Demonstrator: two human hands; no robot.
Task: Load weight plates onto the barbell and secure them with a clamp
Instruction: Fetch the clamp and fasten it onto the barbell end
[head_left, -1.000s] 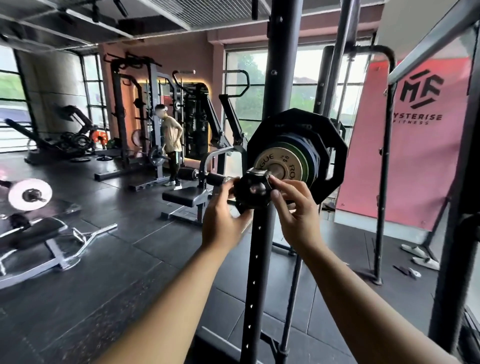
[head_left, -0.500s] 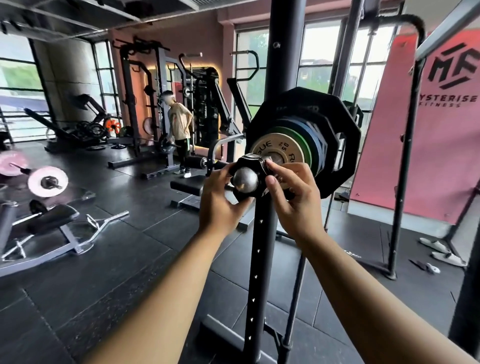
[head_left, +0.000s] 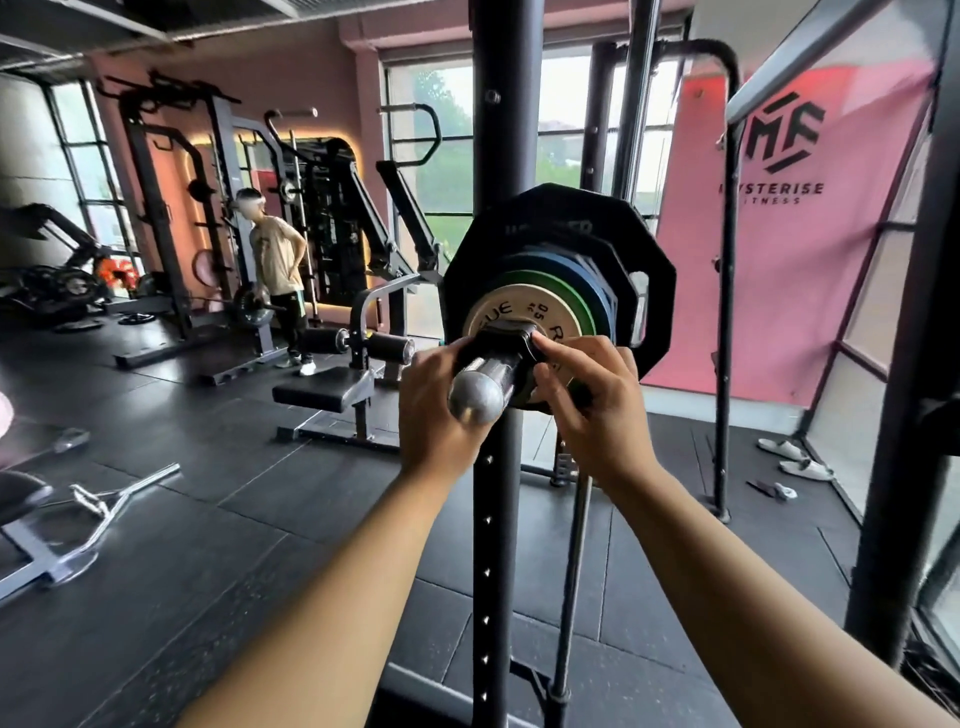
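Nearest, both hands work at the bar's end. The left grip (head_left: 436, 415) curls round the left side of the black clamp (head_left: 506, 338), and the right grip (head_left: 587, 415) pinches its right side with thumb and forefinger. The clamp rings the barbell sleeve (head_left: 475, 397), hard up against the small white plate (head_left: 493, 312) (its lever is hidden by fingers). Behind sit the green plate (head_left: 579, 296), the blue plate (head_left: 571, 265) and the big black plate (head_left: 545, 218). Loading looks done; only locking the clamp seems left. Half a second ago the clamp sat at the sleeve's tip; now bare steel juts out before it.
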